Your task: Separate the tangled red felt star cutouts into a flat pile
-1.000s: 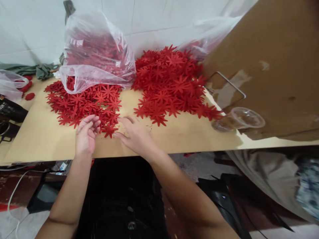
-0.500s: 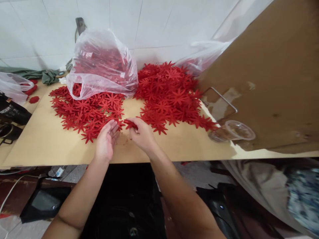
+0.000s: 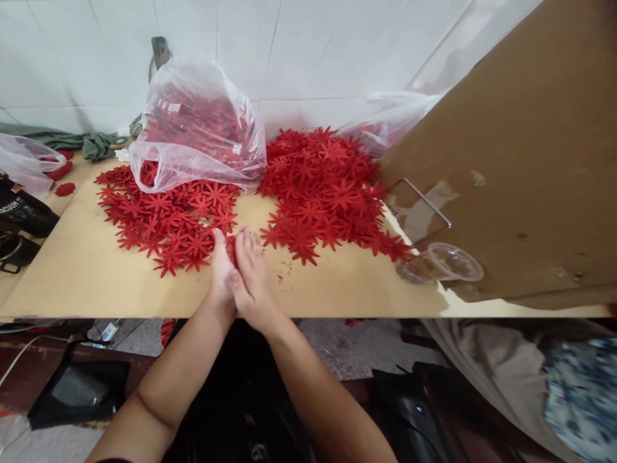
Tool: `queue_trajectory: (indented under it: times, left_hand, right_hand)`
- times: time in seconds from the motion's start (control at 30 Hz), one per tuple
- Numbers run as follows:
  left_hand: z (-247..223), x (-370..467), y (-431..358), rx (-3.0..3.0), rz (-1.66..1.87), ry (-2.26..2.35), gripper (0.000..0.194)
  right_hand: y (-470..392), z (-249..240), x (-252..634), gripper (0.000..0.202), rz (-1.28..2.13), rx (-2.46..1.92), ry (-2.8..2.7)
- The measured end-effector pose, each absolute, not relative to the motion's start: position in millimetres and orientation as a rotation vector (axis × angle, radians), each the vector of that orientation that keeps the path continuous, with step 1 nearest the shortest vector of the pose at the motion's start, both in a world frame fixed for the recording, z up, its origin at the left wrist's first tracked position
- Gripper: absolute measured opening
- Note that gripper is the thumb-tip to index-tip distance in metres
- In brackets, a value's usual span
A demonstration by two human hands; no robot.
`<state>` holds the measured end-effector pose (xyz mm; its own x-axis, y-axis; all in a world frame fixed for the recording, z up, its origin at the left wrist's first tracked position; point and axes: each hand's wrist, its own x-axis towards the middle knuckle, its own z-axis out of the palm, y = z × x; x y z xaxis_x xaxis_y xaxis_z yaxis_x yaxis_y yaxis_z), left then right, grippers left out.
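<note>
My left hand (image 3: 222, 267) and my right hand (image 3: 251, 273) are pressed together near the table's front edge, with a red flower-shaped piece (image 3: 231, 249) between the palms, mostly hidden. Just beyond my left hand lies a spread heap of red flower-shaped pieces (image 3: 164, 222). A taller heap of the same pieces (image 3: 328, 193) lies to the right, past my right hand. Behind the left heap a clear plastic bag (image 3: 200, 135) full of red pieces rests partly on it.
A clear plastic cup (image 3: 441, 262) lies on its side at the right, by a large cardboard sheet (image 3: 530, 161) with a wire handle. At the left are a black bottle (image 3: 26, 209), a dark mug (image 3: 17, 251) and another plastic bag (image 3: 24, 164). Small crumbs dot the tabletop (image 3: 337, 289).
My hands have come together, closing around a red piece that my right hand held at its fingertips. The view has shifted slightly.
</note>
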<state>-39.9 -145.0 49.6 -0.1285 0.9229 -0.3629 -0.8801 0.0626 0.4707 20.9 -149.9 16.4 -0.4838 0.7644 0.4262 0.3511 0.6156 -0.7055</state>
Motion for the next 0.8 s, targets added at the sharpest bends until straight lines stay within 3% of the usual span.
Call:
queue_trajectory:
  times: [0.33, 0.53, 0.8]
  left_hand:
    - [58.6, -52.2, -129.2, 0.031, 1.554, 0.789, 0.057]
    - [56.9, -47.9, -119.2, 0.06, 1.474, 0.657, 0.059]
    - [46.3, -46.3, -92.3, -0.199, 1.584, 0.731, 0.035]
  right_hand:
    - [-151.3, 18.9, 13.9, 0.059, 0.604, -0.814, -2.094]
    - [-101.0, 4.2, 14.8, 0.046, 0.809, -0.948, -1.792]
    - [-92.8, -5.5, 23.7, 0.035, 0.613, -1.098, -1.692]
